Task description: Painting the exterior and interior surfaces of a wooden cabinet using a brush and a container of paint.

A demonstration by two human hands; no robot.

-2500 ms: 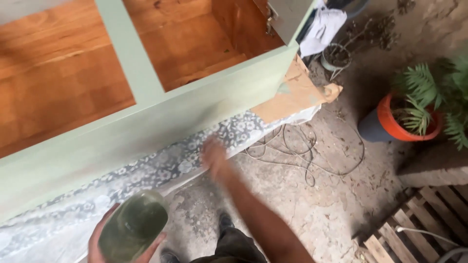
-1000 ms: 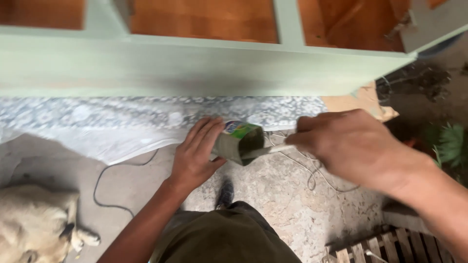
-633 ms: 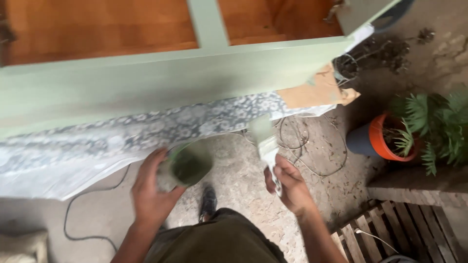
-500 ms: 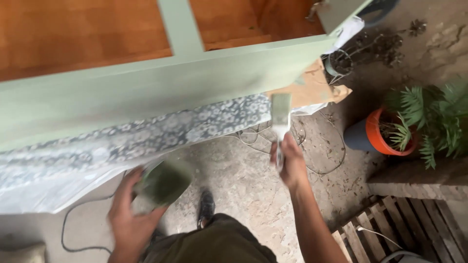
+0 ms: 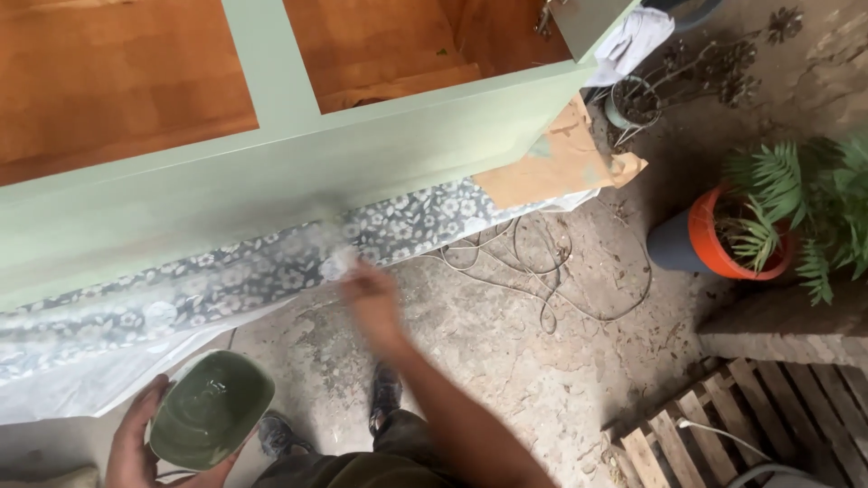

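Gripping a green paint tub [image 5: 210,421], the left hand [image 5: 136,447] stays low; the blurred right hand [image 5: 371,298] clutches a brush [image 5: 336,262] near the green cabinet [image 5: 271,185].

The cabinet [image 5: 298,172] runs across the top of the view, and everything sits off it. Below its lower rail a sheet [image 5: 181,298] lies on the floor [image 5: 542,361]. At the cabinet's right end, cardboard [image 5: 561,163] rests on that sheet. A cable [image 5: 533,271] coils on the floor below the cardboard. Right of the cabinet stands a potted plant [image 5: 732,235], a pallet [image 5: 705,443] below it. The paint tub [image 5: 210,421] sits low left of the cabinet, in the left hand [image 5: 136,447]; the right hand [image 5: 371,294] is at the sheet's edge.
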